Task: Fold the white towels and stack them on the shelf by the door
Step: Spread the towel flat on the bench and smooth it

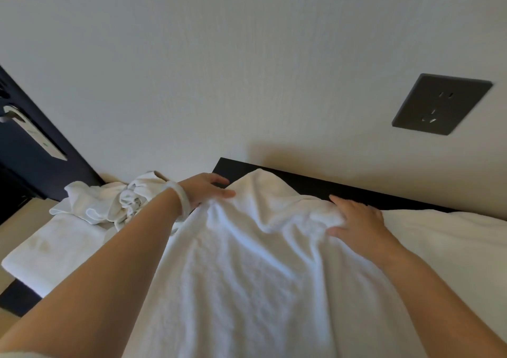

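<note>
Soft dim daylight, wide-angle bending at edges, slight blur throughout.

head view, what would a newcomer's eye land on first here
The big white towel spread down the middle, with the left hand at its far left edge and the right hand flat on its right side, both by the dark ledge along the wall. Next, the crumpled white towels heaped at the left near the door handle, and the dark wall socket at upper right.
</note>
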Demonstrator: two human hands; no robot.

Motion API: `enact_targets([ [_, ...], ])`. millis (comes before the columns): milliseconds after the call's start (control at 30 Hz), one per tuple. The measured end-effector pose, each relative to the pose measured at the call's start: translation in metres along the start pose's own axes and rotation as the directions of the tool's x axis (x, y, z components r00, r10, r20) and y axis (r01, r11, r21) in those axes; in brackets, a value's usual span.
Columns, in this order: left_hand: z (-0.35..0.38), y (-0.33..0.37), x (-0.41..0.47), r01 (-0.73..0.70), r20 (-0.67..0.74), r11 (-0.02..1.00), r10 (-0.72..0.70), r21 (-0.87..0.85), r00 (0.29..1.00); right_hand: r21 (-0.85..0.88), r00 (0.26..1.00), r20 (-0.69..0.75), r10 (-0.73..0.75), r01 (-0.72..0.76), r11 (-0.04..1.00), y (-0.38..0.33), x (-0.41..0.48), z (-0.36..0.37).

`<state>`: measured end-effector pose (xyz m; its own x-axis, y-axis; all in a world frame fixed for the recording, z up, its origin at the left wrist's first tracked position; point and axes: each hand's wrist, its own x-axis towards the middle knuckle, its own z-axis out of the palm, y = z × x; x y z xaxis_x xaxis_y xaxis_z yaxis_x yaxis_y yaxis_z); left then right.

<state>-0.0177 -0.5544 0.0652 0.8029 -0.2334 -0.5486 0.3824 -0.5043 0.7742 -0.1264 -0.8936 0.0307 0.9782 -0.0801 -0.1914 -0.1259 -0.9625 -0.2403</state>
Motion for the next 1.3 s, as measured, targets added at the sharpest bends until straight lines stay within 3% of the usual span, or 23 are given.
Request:
enact_targets([
  [67, 0.008, 0.010, 0.002, -0.121, 0.002, 0.977, 0.122, 0.173, 0.993, -0.003, 0.998, 0.067, -0.016, 0.017, 1.000, 0.001, 0.000, -0.008],
  [133, 0.014, 0.008, -0.003, -0.295, -0.045, 0.908, 0.322, 0.299, 0.946, -0.009, 0.980, -0.048, -0.192, 0.192, 0.981, 0.004, -0.015, -0.009],
  [200, 0.015, -0.006, -0.022, -0.476, -0.059, 0.770, 0.548, 0.425, 0.834, -0.025, 0.924, -0.172, -0.342, 0.342, 0.939, 0.014, -0.044, 0.000],
  [267, 0.015, -0.028, -0.048, -0.605, 0.040, 0.574, 0.706, 0.552, 0.707, 0.010, 0.896, -0.224, -0.382, 0.394, 0.919, 0.023, -0.079, 0.010],
  [333, 0.019, -0.059, -0.072, -0.623, 0.161, 0.448, 0.715, 0.640, 0.680, -0.016, 0.863, -0.236, -0.447, 0.457, 0.889, 0.025, -0.112, 0.020],
  [400, 0.027, -0.087, -0.088, -0.553, 0.205, 0.386, 0.653, 0.738, 0.729, -0.143, 0.806, -0.220, -0.550, 0.531, 0.835, 0.024, -0.134, 0.027],
  [467, 0.036, -0.101, -0.099, -0.459, 0.147, 0.411, 0.598, 0.787, 0.788, -0.175, 0.783, -0.197, -0.589, 0.564, 0.807, 0.025, -0.147, 0.025],
  [500, 0.040, -0.102, -0.103, -0.407, 0.079, 0.458, 0.583, 0.791, 0.809, -0.104, 0.798, -0.219, -0.562, 0.553, 0.826, 0.025, -0.150, 0.021],
  [633, 0.073, -0.075, -0.124, -0.406, -0.152, 0.668, 0.613, 0.623, 0.775, 0.189, 0.914, -0.326, -0.242, 0.314, 0.930, 0.009, -0.135, 0.000],
  [700, 0.098, -0.056, -0.132, -0.336, -0.200, 0.754, 0.520, 0.565, 0.831, 0.232, 0.950, -0.248, -0.189, 0.247, 0.941, -0.005, -0.113, -0.006],
  [767, 0.115, -0.048, -0.129, -0.127, -0.232, 0.731, 0.368, 0.670, 0.900, 0.276, 0.987, -0.077, -0.140, 0.156, 0.948, -0.014, -0.093, -0.009],
  [833, 0.116, -0.043, -0.127, 0.074, -0.324, 0.652, 0.272, 0.754, 0.906, 0.286, 0.991, 0.098, -0.092, 0.060, 0.956, -0.020, -0.078, -0.012],
  [933, 0.106, -0.042, -0.127, 0.205, -0.357, 0.542, 0.191, 0.815, 0.914, 0.219, 0.964, 0.259, -0.068, 0.010, 0.976, -0.019, -0.066, -0.018],
  [1000, 0.100, -0.044, -0.131, 0.231, -0.348, 0.480, 0.171, 0.847, 0.922, 0.122, 0.953, 0.294, -0.074, 0.039, 0.992, -0.015, -0.064, -0.025],
  [1033, 0.097, -0.047, -0.132, 0.224, -0.338, 0.497, 0.152, 0.838, 0.929, 0.088, 0.955, 0.284, -0.088, 0.065, 0.994, -0.012, -0.063, -0.029],
  [1100, 0.088, -0.052, -0.133, 0.194, -0.316, 0.623, 0.090, 0.758, 0.944, 0.104, 0.961, 0.239, -0.140, 0.118, 0.988, -0.004, -0.064, -0.034],
  [1233, 0.069, -0.059, -0.137, 0.124, -0.281, 0.808, 0.053, 0.576, 0.958, 0.470, 0.965, 0.115, -0.237, 0.157, 0.868, 0.004, -0.073, -0.042],
  [1300, 0.060, -0.059, -0.141, 0.074, -0.309, 0.895, 0.073, 0.439, 0.948, 0.489, 0.958, 0.038, -0.285, 0.231, 0.841, 0.009, -0.077, -0.042],
])
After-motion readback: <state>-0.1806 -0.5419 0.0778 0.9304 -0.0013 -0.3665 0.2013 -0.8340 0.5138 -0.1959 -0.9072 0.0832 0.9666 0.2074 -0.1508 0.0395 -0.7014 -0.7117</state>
